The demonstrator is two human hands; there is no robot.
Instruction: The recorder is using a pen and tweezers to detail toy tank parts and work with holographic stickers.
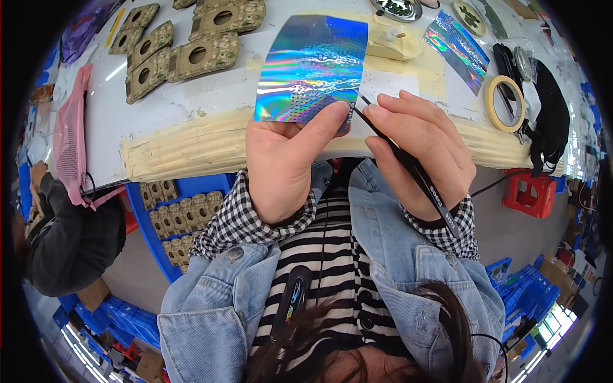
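My left hand (281,163) grips the lower edge of a shiny holographic sheet (313,60), thumb on top. Rows of small die-cut shapes run across its lower part. Between the thumb and fingers of my right hand (429,137) is a pair of black tweezers (408,163). Their fine tip points up and left at the sheet's right edge, close to my left thumb. Whether the tip touches the sheet or pinches anything is too small to tell. Several camouflage-patterned pieces (203,57) with round holes lie on the table, beyond my left hand.
A second holographic sheet (454,48), a masking tape roll (518,108) and a round dish (402,9) of small dark pieces lie right. Tape covers the table's front edge (185,150). A pink mesh bag (69,127) hangs left, near another person's dark sleeve (83,236). A blue tray (145,226) sits below.
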